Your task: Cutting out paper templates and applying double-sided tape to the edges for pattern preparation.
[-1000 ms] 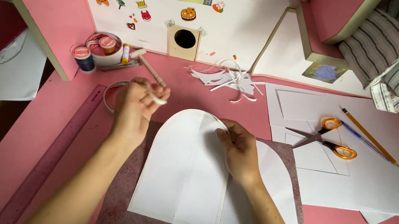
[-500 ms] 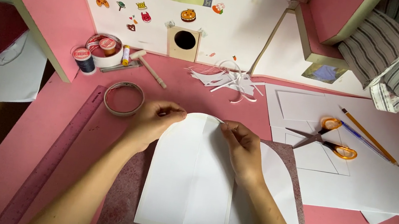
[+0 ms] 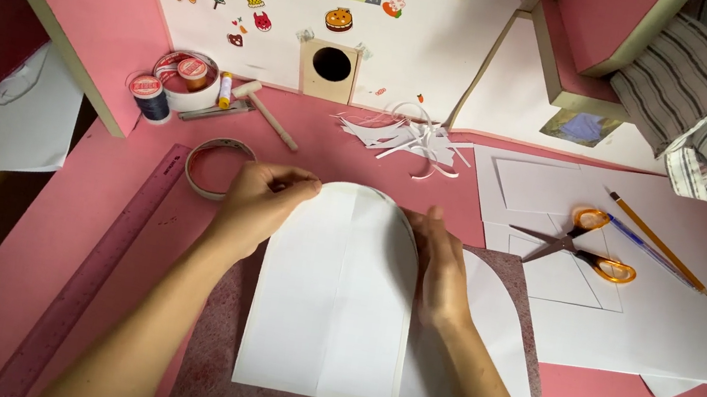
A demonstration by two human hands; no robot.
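Left hand (image 3: 259, 203) now lower, fingertips pinching arched white paper (image 3: 334, 298); right hand (image 3: 441, 268) flat on its edge.

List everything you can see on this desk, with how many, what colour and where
arched paper: two stacked, white, centre, on a mauve mat
third arched sheet: one, white, beneath on the right
tape roll: one, clear, beside the left hand
ruler: one, pink, left of the mat
thread spools: two, dark and red, back left
mallet: one, wooden, back left
paper scraps: a pile, white, back centre
scissors: one pair, orange handles, on white sheets at right
pencil: one, yellow, right
pen: one, blue, beside the pencil
left hand: pinching the paper's upper left edge
right hand: pressing its right edge
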